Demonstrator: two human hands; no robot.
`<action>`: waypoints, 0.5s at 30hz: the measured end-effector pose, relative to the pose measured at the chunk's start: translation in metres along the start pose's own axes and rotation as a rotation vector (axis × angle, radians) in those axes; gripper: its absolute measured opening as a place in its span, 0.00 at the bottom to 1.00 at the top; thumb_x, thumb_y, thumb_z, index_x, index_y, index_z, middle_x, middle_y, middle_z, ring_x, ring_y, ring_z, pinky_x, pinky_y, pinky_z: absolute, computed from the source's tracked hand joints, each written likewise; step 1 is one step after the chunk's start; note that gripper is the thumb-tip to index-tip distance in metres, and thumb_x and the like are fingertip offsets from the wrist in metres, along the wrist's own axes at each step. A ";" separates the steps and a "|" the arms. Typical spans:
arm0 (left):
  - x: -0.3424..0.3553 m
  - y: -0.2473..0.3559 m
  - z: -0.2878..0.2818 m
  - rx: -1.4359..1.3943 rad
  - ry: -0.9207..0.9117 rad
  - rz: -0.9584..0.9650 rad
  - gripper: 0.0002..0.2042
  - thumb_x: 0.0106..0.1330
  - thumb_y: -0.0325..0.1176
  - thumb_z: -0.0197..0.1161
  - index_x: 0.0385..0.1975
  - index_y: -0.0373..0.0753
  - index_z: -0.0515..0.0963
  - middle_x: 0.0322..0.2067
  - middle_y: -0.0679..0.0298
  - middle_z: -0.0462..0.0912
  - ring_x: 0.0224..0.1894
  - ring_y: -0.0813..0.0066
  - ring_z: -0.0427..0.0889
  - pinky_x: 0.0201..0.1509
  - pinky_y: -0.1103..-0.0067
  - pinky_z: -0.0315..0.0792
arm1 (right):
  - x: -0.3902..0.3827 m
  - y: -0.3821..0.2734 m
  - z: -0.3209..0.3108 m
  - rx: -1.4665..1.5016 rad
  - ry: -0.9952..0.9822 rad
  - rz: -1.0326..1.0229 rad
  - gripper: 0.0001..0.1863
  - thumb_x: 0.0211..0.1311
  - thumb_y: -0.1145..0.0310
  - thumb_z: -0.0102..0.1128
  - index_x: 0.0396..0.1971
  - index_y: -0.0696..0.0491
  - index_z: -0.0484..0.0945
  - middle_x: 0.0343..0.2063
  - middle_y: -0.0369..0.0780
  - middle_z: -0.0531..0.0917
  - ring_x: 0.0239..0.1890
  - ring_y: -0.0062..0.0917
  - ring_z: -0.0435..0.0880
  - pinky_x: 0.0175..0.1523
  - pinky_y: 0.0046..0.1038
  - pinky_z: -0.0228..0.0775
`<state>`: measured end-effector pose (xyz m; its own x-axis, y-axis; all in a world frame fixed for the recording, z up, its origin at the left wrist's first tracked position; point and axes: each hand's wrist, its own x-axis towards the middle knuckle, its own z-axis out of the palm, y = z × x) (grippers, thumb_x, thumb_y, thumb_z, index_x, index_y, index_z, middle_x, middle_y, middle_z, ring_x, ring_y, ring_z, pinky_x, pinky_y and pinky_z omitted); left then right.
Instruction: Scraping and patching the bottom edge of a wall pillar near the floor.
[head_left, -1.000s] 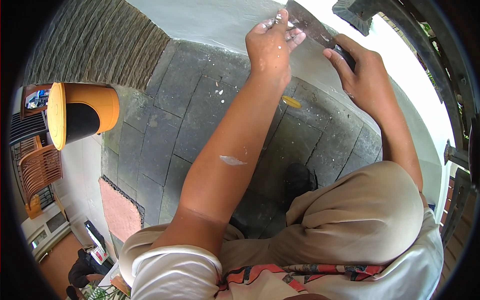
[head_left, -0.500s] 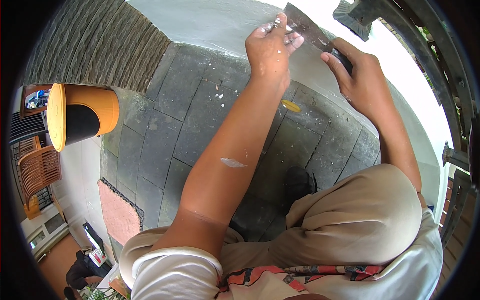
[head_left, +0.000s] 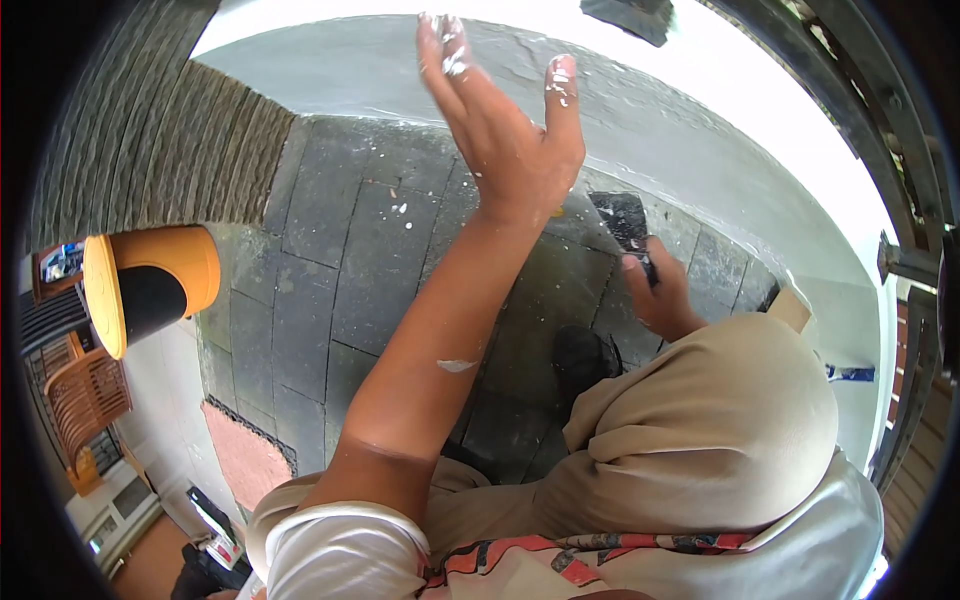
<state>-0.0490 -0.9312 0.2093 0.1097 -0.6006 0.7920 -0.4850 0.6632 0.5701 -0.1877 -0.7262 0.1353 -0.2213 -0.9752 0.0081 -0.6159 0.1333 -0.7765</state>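
Observation:
My left hand (head_left: pixel 515 135) is raised in front of the low grey wall (head_left: pixel 640 115), its fingers spread and spotted with white paste. Nothing is in it. Lower down to the right, my right hand (head_left: pixel 663 290) grips the handle of a putty knife (head_left: pixel 622 218). The knife's wide dark blade carries white smears and points up and away, over the floor tiles near the foot of the wall. A dried white patch (head_left: pixel 456 366) marks my left forearm.
Grey stone tiles (head_left: pixel 305 290) with white specks cover the floor. At the left stand a ribbed stone block (head_left: pixel 150 150) and a yellow-and-black bin (head_left: pixel 160 285). A pink mat (head_left: pixel 245 455) lies nearer. Metal railing (head_left: pixel 885 120) runs along the right. My shoe (head_left: pixel 583 360) is below the knife.
My right hand has brought the putty knife down from the wall toward the floor. My left hand has come away from the blade, shifted left and spread its fingers.

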 end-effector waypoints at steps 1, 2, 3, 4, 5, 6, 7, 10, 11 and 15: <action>-0.002 0.002 -0.002 -0.013 -0.005 0.001 0.26 0.66 0.33 0.63 0.56 0.23 0.62 0.54 0.41 0.70 0.57 0.47 0.75 0.62 0.61 0.67 | -0.004 0.006 0.008 0.118 -0.005 0.055 0.08 0.69 0.67 0.56 0.39 0.56 0.73 0.19 0.43 0.76 0.21 0.28 0.76 0.30 0.29 0.68; -0.007 0.003 -0.005 -0.172 -0.127 0.030 0.23 0.66 0.32 0.63 0.54 0.24 0.64 0.51 0.42 0.74 0.53 0.49 0.78 0.59 0.63 0.70 | -0.008 0.011 0.012 0.234 -0.008 0.110 0.07 0.70 0.68 0.55 0.39 0.56 0.73 0.19 0.42 0.76 0.21 0.26 0.76 0.30 0.28 0.68; -0.013 0.005 -0.007 -0.327 -0.248 0.060 0.20 0.67 0.30 0.62 0.52 0.24 0.67 0.48 0.44 0.78 0.48 0.51 0.82 0.55 0.65 0.74 | -0.005 0.006 0.011 0.229 0.002 0.115 0.07 0.70 0.68 0.55 0.39 0.56 0.73 0.19 0.42 0.76 0.21 0.26 0.76 0.30 0.28 0.68; -0.019 0.006 -0.015 -0.297 -0.273 0.073 0.20 0.67 0.30 0.62 0.52 0.24 0.67 0.48 0.44 0.78 0.48 0.51 0.82 0.55 0.65 0.74 | 0.001 -0.003 0.024 0.375 0.015 0.090 0.06 0.70 0.69 0.54 0.39 0.56 0.73 0.19 0.39 0.77 0.21 0.23 0.76 0.30 0.27 0.68; -0.028 0.008 -0.023 -0.465 -0.178 -0.070 0.17 0.67 0.30 0.61 0.49 0.26 0.70 0.43 0.48 0.80 0.43 0.55 0.84 0.50 0.68 0.76 | 0.007 -0.012 0.037 0.524 0.029 0.065 0.06 0.71 0.69 0.53 0.38 0.56 0.73 0.19 0.36 0.77 0.21 0.20 0.76 0.29 0.25 0.67; -0.030 0.018 -0.020 -0.684 -0.043 -0.234 0.14 0.68 0.30 0.61 0.46 0.28 0.72 0.38 0.52 0.83 0.38 0.60 0.85 0.45 0.70 0.78 | 0.016 -0.018 0.026 0.499 0.039 0.065 0.06 0.71 0.69 0.53 0.38 0.56 0.73 0.19 0.36 0.77 0.21 0.20 0.76 0.29 0.25 0.67; -0.031 0.021 -0.019 -0.705 -0.044 -0.239 0.14 0.68 0.30 0.61 0.46 0.28 0.72 0.38 0.52 0.83 0.38 0.60 0.85 0.45 0.70 0.78 | 0.024 -0.021 0.018 0.538 0.056 0.088 0.06 0.72 0.69 0.52 0.37 0.56 0.73 0.19 0.34 0.76 0.22 0.18 0.75 0.29 0.25 0.67; -0.029 0.026 -0.013 -0.593 -0.276 -0.355 0.13 0.72 0.31 0.59 0.50 0.30 0.71 0.43 0.57 0.80 0.42 0.76 0.81 0.51 0.77 0.76 | 0.052 -0.038 -0.003 0.508 0.062 0.085 0.08 0.73 0.68 0.51 0.36 0.56 0.73 0.19 0.33 0.76 0.22 0.17 0.75 0.29 0.25 0.67; -0.024 0.029 -0.006 -0.519 -0.337 -0.431 0.14 0.70 0.34 0.62 0.46 0.30 0.73 0.39 0.57 0.81 0.38 0.75 0.81 0.46 0.78 0.75 | 0.061 -0.045 -0.008 0.446 0.040 0.057 0.09 0.73 0.66 0.51 0.36 0.56 0.73 0.19 0.35 0.77 0.21 0.19 0.76 0.29 0.26 0.67; -0.011 0.023 -0.007 -0.587 -0.381 -0.836 0.16 0.67 0.38 0.66 0.43 0.29 0.75 0.36 0.60 0.82 0.36 0.78 0.80 0.44 0.81 0.74 | 0.085 -0.069 -0.003 0.330 0.044 0.040 0.11 0.74 0.64 0.51 0.35 0.57 0.73 0.19 0.39 0.77 0.21 0.25 0.77 0.29 0.28 0.68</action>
<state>-0.0552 -0.9063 0.2154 -0.1135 -0.9926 0.0431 0.1191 0.0295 0.9924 -0.1664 -0.8177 0.1918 -0.2769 -0.9609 -0.0051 -0.3292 0.0999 -0.9390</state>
